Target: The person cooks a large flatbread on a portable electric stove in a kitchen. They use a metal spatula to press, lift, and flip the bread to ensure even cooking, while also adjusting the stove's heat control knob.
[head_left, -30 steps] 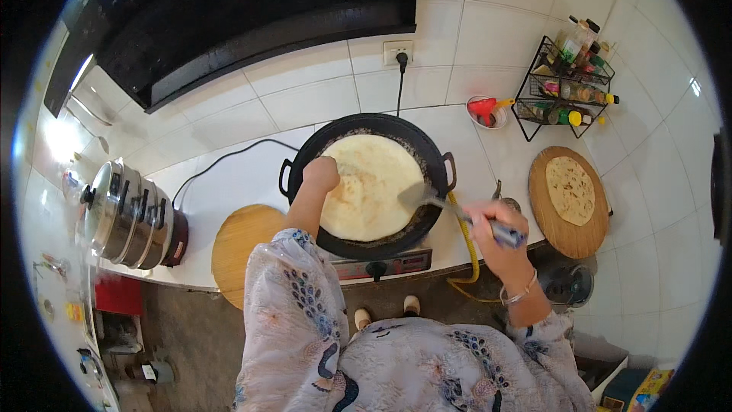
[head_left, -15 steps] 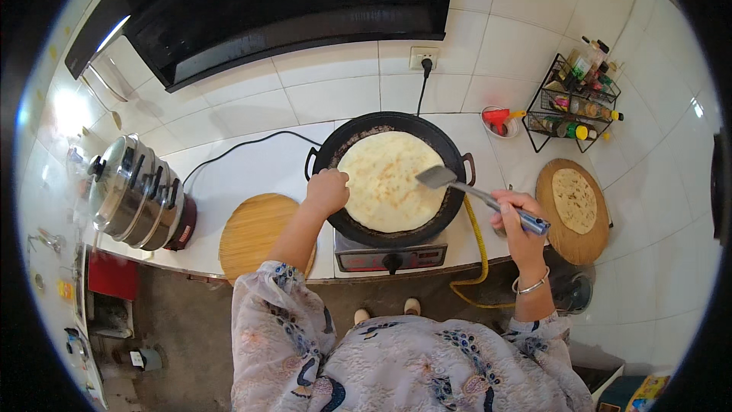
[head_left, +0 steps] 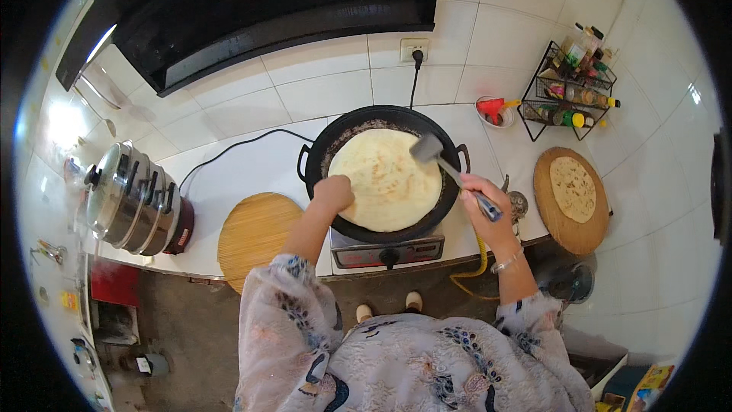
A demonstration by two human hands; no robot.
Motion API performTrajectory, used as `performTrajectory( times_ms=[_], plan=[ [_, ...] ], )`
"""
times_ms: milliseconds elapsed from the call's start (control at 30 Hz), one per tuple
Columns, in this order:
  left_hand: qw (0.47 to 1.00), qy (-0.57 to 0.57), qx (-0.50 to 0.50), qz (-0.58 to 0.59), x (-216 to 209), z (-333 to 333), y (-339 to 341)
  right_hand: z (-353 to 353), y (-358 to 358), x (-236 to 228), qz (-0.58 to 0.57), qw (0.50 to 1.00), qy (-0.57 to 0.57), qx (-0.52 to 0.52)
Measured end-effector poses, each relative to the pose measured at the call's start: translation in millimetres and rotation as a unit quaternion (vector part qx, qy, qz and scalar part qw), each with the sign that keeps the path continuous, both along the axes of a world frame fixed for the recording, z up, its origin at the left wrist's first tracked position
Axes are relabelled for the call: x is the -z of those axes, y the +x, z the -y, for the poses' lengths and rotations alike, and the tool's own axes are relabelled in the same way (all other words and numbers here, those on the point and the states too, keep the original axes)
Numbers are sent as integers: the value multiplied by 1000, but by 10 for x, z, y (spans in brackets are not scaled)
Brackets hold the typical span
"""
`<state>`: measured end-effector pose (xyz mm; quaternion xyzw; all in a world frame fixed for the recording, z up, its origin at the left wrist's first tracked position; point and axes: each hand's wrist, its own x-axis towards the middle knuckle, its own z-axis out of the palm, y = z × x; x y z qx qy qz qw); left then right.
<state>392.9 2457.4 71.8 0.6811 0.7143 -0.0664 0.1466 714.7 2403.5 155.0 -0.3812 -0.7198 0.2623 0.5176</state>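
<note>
A large, pale round flatbread [head_left: 383, 191] with light brown flecks lies in a black two-handled pan [head_left: 438, 133]. My left hand [head_left: 333, 193] is at its left edge, with the fingers curled closed onto the dough; the fingertips are hidden. My right hand [head_left: 486, 207] is wrapped round the blue-grey handle of a spatula [head_left: 450, 170]. Its flat grey blade sits over the upper right edge of the flatbread; whether it touches the dough, I cannot tell. Beneath the pan is a metal stove [head_left: 387, 252] with a front knob.
A round slatted bamboo mat [head_left: 255, 233] lies left of the pan, near a stacked steamer [head_left: 130, 194]. To the right, another flatbread [head_left: 573, 189] rests on a wooden board [head_left: 560, 236]. A bottle rack [head_left: 576, 91] and a small bowl with a red tool [head_left: 496, 111] stand behind. The range hood [head_left: 290, 23] overhangs the back.
The spatula blade has shifted up and left, to the flatbread's upper right edge, and my right hand has come closer to the pan. My left hand stays at the left edge, slightly lower.
</note>
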Motion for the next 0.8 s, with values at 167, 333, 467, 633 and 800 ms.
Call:
performTrajectory(
  times_ms=[167,333,467,633,800],
  plan=[
    [974,204,36,95,-269,433,87,16,176,180,-82,996,-32,27],
    [983,173,65,14,-108,391,-42,276,308,-268,-129,983,-127,35],
    [988,140,69,0,67,267,6,479,350,-506,-106,984,-145,24],
    [992,92,77,-39,-18,129,19,670,330,-733,-51,991,-122,-1],
    [977,195,19,85,10,210,-132,717,303,-766,-14,980,-195,-32]
  ],
)
